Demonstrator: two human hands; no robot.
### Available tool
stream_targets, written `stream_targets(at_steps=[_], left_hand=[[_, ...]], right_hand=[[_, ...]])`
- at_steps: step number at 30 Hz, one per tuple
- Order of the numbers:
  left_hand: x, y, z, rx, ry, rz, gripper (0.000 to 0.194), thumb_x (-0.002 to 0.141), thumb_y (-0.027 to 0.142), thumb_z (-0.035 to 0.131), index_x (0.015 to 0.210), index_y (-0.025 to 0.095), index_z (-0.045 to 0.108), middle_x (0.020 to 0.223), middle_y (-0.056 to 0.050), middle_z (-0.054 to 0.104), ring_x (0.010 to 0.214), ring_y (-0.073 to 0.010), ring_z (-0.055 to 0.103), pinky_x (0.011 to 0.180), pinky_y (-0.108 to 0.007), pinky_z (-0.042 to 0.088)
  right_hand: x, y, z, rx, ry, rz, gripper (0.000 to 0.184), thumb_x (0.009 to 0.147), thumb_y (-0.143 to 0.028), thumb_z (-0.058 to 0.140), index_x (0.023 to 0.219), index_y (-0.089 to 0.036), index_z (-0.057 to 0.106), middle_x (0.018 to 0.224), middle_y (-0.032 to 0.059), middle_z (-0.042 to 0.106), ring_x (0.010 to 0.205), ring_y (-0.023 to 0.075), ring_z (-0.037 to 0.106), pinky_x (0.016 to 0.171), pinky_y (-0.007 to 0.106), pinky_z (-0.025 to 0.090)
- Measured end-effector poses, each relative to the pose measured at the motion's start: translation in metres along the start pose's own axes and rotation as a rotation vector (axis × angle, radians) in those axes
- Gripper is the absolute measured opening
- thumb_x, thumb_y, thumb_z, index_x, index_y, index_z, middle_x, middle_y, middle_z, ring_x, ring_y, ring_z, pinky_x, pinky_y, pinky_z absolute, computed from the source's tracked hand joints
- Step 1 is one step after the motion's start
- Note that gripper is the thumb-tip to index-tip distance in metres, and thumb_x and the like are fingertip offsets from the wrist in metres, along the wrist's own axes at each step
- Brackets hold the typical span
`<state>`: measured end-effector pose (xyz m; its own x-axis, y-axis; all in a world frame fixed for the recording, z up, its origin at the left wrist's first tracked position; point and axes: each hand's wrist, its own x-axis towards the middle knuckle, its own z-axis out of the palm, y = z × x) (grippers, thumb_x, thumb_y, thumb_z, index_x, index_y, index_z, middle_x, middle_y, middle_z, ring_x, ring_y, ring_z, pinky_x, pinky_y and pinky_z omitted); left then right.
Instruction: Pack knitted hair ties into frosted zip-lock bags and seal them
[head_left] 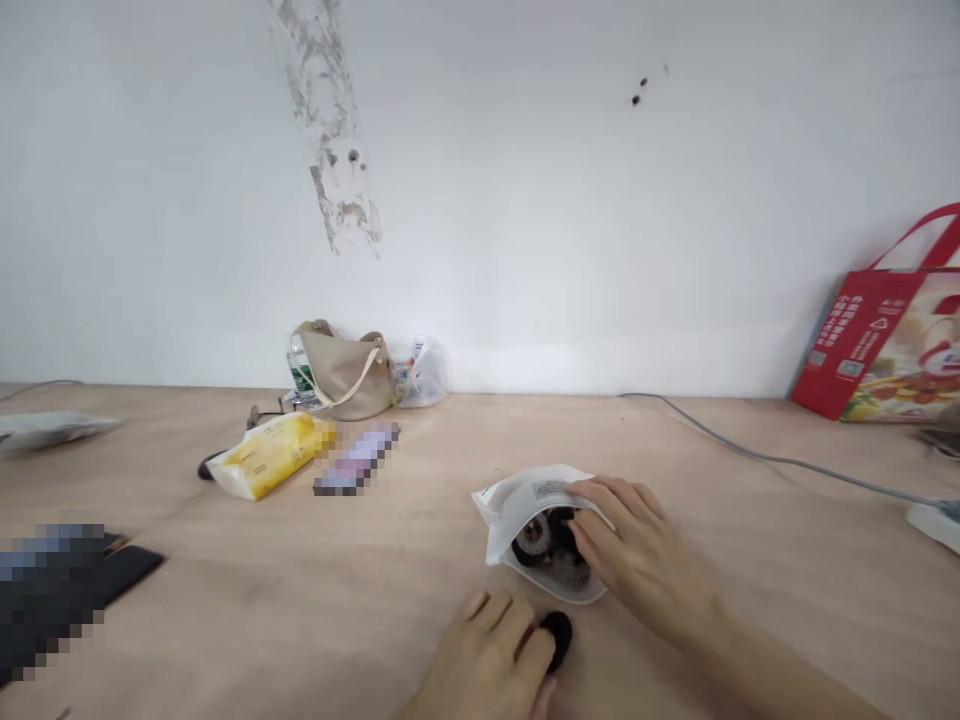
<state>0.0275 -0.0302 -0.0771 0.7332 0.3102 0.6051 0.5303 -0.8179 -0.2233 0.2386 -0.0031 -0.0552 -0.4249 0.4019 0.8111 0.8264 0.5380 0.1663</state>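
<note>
In the head view, the right hand (637, 560) lies over the mouth of a white pouch (517, 510), its fingers (592, 530) close together on the opening, though whether they clamp it cannot be told, above dark round pieces (544, 550) inside. The left hand (484, 670) sits just below the pouch, its fingers (517, 640) bent against a black disc (559, 640), seemingly pinching it on the worktop (225, 600). If the pouch tipped, the pieces could roll out through its mouth; a loose pinch could let the disc roll off too. The pouch's small print is unreadable. Farther off, a red bag (862, 345) shows a QR code and illegible print
</note>
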Motion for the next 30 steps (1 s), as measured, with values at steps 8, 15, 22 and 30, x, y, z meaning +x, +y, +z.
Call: stream_targets(at_steps=[8, 15, 22, 30], left_hand=[[0.022, 0.0, -0.006, -0.038, 0.142, -0.04, 0.01, 0.085, 0.014, 0.052, 0.083, 0.019, 0.061, 0.092, -0.005, 0.066, 0.085, -0.0201, 0.059, 0.072, -0.032, 0.048], [0.047, -0.033, 0.009, 0.11, 0.04, -0.25, 0.012, 0.08, 0.01, 0.058, 0.086, 0.019, 0.064, 0.117, -0.01, 0.065, 0.107, -0.0292, 0.06, 0.081, -0.043, 0.057], [0.05, -0.048, 0.009, 0.045, 0.07, -0.303, 0.036, 0.077, 0.002, 0.049, 0.107, 0.017, 0.064, 0.11, -0.007, 0.071, 0.086, -0.0219, 0.07, 0.076, -0.037, 0.059], [0.076, -0.054, -0.049, -0.32, -0.176, -0.512, 0.038, 0.073, 0.002, 0.041, 0.077, 0.023, 0.073, 0.081, 0.002, 0.076, 0.074, -0.0168, 0.07, 0.072, -0.027, 0.053]], right_hand=[[-0.004, 0.006, -0.003, -0.029, -0.073, -0.017, 0.027, 0.095, -0.011, 0.039, 0.086, -0.017, 0.063, 0.099, 0.0095, 0.068, 0.084, 0.0207, 0.062, 0.074, 0.034, 0.044], [-0.012, 0.01, 0.003, -0.049, -0.051, -0.005, 0.022, 0.096, -0.018, 0.041, 0.09, -0.018, 0.062, 0.102, 0.0081, 0.069, 0.082, 0.0196, 0.065, 0.074, 0.032, 0.047], [-0.014, 0.021, 0.002, -0.01, -0.006, 0.071, 0.026, 0.091, -0.015, 0.04, 0.106, -0.016, 0.062, 0.104, 0.0093, 0.07, 0.085, 0.0193, 0.067, 0.075, 0.031, 0.052], [0.022, 0.031, -0.051, 0.234, -0.186, 0.36, 0.035, 0.076, -0.01, 0.035, 0.061, -0.026, 0.063, 0.081, -0.002, 0.072, 0.057, 0.013, 0.065, 0.05, 0.023, 0.047]])
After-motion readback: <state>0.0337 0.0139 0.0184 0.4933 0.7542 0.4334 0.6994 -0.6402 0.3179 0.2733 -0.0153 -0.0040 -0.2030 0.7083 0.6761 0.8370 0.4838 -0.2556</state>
